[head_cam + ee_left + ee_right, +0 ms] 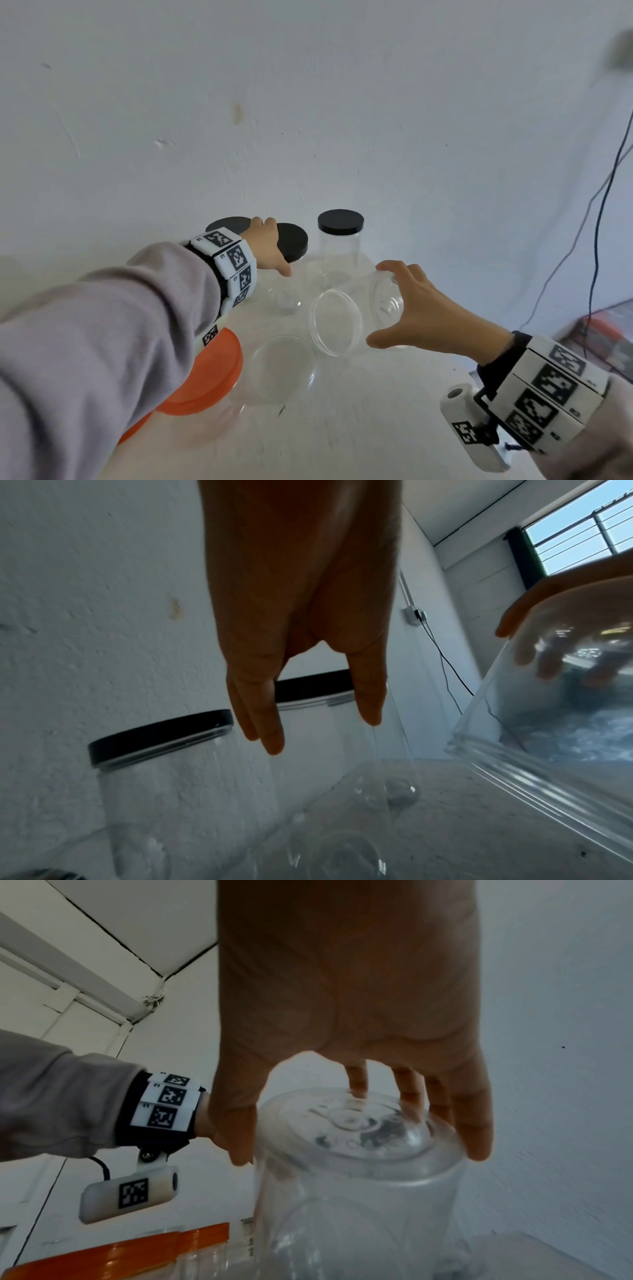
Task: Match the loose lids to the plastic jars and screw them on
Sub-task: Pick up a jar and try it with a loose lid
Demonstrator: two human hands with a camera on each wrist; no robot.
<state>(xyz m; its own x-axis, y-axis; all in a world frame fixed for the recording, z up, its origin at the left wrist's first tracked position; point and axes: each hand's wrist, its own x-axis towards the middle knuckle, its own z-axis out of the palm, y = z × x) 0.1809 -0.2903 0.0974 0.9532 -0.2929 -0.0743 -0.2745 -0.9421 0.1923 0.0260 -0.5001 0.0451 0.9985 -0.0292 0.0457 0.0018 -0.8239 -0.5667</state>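
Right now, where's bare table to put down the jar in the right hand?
Free: the near table, in front of the open jar and left of the right hand. Crowded: the back by the wall, with black-lidded jars and the left hand; orange-lidded jars fill the near left.

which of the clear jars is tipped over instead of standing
The lidless jar gripped by the right hand: it is tilted, mouth toward the camera; the black-lidded jars stand upright.
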